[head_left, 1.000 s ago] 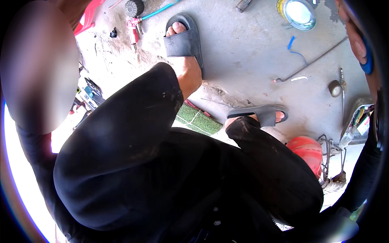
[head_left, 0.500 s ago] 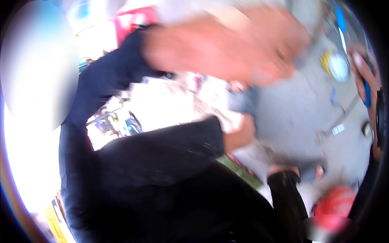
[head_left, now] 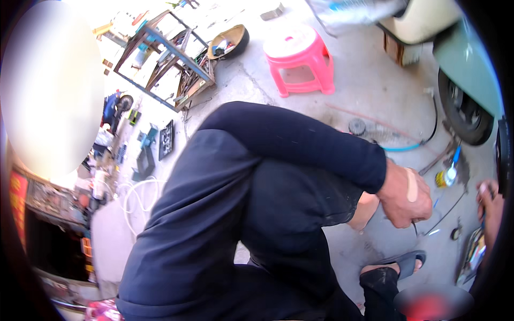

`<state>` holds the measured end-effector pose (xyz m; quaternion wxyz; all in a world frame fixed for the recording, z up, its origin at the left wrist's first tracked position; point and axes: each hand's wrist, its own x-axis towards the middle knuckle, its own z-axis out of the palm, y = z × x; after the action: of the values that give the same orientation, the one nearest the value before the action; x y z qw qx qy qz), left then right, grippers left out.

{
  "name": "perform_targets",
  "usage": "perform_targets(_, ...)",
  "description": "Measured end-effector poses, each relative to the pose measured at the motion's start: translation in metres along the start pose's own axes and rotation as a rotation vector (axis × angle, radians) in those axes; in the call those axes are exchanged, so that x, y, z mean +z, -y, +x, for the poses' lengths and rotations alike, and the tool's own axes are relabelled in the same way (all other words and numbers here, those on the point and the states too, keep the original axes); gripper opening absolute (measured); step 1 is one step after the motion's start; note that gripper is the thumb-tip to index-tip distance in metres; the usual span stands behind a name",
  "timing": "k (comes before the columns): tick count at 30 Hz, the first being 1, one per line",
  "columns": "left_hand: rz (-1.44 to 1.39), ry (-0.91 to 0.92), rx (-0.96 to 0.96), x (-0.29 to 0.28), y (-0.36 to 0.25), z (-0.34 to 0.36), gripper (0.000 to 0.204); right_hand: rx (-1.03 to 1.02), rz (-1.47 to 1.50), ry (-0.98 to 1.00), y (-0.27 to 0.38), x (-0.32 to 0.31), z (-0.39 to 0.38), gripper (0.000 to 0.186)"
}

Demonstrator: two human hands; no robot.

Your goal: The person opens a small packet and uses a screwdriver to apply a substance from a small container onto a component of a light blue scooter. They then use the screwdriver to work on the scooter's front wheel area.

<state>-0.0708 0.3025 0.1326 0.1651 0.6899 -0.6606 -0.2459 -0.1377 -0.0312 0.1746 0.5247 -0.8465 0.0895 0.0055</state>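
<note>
My left hand [head_left: 405, 198], with a beige bandage strip on its back, hangs past my bent knee with fingers curled; what lies within them is hidden. My right hand [head_left: 489, 206], at the right rim, is closed round a blue object, mostly hidden. Between them on the floor stand a small yellow can [head_left: 442, 179] and a blue-handled brush [head_left: 454, 159]. A tray of tools [head_left: 470, 257] lies below my right hand. A blue hose [head_left: 400, 147] and a round knurled black piece [head_left: 357, 126] are beyond my left hand. My grey sandal [head_left: 409, 262] is below.
A pale green scooter [head_left: 466, 64] stands at top right. A pink stool [head_left: 300, 75], a metal trolley [head_left: 166, 37] and a bowl of parts [head_left: 227, 45] are farther back. At left are a black case [head_left: 166, 139], loops of white hose [head_left: 134, 198] and assorted tools.
My view has swung leftward, bringing in the scooter, stool and trolley. My left arm, at the far left earlier, has swept across and now rests over my knee with the hand hanging.
</note>
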Motion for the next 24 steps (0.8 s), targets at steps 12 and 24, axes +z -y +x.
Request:
perform_targets(12,0.109,-0.451,0.317,-0.037,-0.109,0.009,0.017,-0.116,0.074,-0.205,0.031,0.012,-0.136,0.033)
perform_targets(24,-0.702,-0.636,0.422,-0.07,-0.14,0.045,0.015,-0.257,0.428,-0.42,0.068,0.021,-0.146,0.018)
